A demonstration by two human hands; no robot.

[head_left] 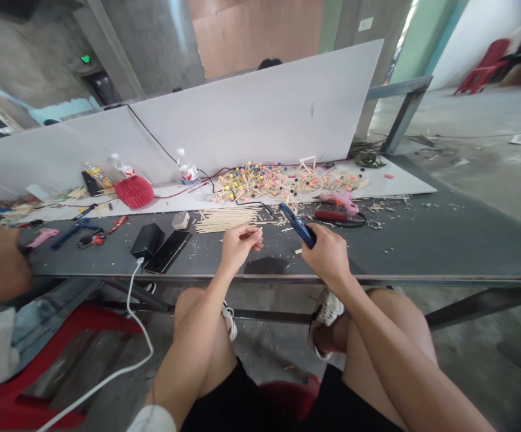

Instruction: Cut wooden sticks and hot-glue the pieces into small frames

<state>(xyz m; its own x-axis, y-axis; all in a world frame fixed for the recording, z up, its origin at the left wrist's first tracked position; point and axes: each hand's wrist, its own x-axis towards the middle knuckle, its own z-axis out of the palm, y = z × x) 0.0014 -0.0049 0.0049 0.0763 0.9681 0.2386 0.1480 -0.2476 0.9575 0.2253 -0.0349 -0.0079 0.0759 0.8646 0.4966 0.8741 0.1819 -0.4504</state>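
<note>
My right hand (329,252) is wrapped around dark blue pliers (297,225), whose head points up and to the left above the table's front part. To its left, my left hand (241,245) hovers over the table edge with thumb and fingertips pinched together. Something small and pale may sit at those fingertips; it is too small to make out. Just beyond the left hand lies a row of thin wooden sticks (227,219). Behind them is a heap of stick pieces with coloured balls (260,182) on a white board (404,181).
Left of the sticks are a black phone (168,252), a black power adapter (147,241) with a white cable, and a small wooden block (180,221). A pink glue gun (340,202) and a red-handled tool (330,215) lie right. A co-worker's arm (6,264) rests far left.
</note>
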